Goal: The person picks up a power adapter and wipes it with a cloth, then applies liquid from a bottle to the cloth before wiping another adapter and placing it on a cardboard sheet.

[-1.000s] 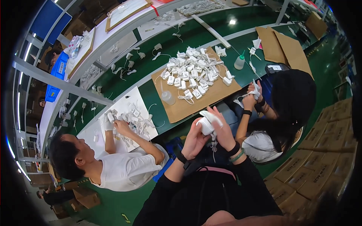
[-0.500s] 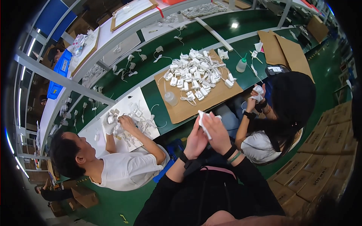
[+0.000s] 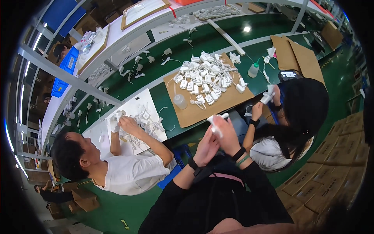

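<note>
My right hand (image 3: 229, 137) is bent around a folded white cloth (image 3: 214, 124) in front of my chest. A smooth white end, perhaps part of a power adapter, shows at the cloth's top; the rest is hidden. My left hand (image 3: 207, 147) presses up against the cloth from the other side, its fingertips partly covered by the right hand. Beyond both hands, a heap of white plug adapters with cables (image 3: 208, 76) lies on a cardboard sheet (image 3: 189, 117) on the green bench. A clear squeeze bottle (image 3: 180, 101) stands on the sheet's left part.
On the left a co-worker in a white shirt (image 3: 130, 173) handles white cables over a white board (image 3: 150, 103). At right another co-worker (image 3: 304, 113) holds a white adapter. A green-capped bottle (image 3: 253, 71) stands behind the heap's right side. Stacked cartons (image 3: 331, 167) line the right.
The cloth between my hands has been turned and folded over, and a white end now shows at its top. My right hand is more curled. The right co-worker's hands have moved apart.
</note>
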{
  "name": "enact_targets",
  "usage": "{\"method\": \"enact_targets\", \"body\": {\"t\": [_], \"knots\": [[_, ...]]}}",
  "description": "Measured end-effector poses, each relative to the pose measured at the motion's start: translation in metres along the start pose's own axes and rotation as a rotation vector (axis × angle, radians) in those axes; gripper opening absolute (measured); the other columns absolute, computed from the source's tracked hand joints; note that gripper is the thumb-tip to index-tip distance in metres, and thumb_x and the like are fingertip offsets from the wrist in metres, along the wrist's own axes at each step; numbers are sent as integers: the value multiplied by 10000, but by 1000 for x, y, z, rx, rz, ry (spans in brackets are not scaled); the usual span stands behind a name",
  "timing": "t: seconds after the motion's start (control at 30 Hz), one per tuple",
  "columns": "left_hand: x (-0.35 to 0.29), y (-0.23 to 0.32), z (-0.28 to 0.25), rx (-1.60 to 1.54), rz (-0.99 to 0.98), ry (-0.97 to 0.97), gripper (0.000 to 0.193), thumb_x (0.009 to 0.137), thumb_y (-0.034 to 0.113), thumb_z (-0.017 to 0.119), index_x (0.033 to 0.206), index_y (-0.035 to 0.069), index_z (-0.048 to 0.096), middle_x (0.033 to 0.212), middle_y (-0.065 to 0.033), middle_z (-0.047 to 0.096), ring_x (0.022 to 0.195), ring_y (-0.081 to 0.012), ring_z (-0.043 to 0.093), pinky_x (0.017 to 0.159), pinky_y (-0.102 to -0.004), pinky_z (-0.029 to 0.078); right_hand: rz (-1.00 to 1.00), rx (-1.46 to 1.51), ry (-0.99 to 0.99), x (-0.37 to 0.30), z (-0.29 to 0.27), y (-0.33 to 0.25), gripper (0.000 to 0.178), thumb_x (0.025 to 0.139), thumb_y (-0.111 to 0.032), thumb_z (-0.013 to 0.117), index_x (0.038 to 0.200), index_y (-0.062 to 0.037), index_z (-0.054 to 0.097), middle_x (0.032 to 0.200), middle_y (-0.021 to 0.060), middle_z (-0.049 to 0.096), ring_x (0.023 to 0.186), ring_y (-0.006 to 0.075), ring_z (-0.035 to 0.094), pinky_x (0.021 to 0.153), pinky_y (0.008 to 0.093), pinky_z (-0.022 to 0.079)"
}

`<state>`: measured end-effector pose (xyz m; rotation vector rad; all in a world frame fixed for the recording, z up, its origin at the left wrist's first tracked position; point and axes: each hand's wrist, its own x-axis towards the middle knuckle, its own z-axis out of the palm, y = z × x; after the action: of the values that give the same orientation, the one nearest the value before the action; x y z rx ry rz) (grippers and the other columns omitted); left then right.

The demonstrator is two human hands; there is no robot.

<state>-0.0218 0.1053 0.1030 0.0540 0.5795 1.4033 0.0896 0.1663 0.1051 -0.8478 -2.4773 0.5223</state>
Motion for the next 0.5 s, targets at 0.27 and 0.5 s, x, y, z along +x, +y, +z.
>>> {"method": "enact_targets", "body": {"t": [0.27,0.5], "knots": [[-4,12,-2,53,22,-63,468,982,308,337,1417,165,243,1386,-83,372,1242,-225,400,1040,-390,314,215,517,336,-4,-6,6,458,901,-133,442,1343,-29,383,1353,97,443,1163,230,485,995,329,347],[-21,9,24,179,-43,-41,487,971,207,370,1428,153,212,1387,-77,377,1238,-219,400,1004,-378,350,576,1251,183,9,-1,11,463,879,-136,490,1317,-8,414,1331,112,454,1125,237,511,966,326,380]]}}
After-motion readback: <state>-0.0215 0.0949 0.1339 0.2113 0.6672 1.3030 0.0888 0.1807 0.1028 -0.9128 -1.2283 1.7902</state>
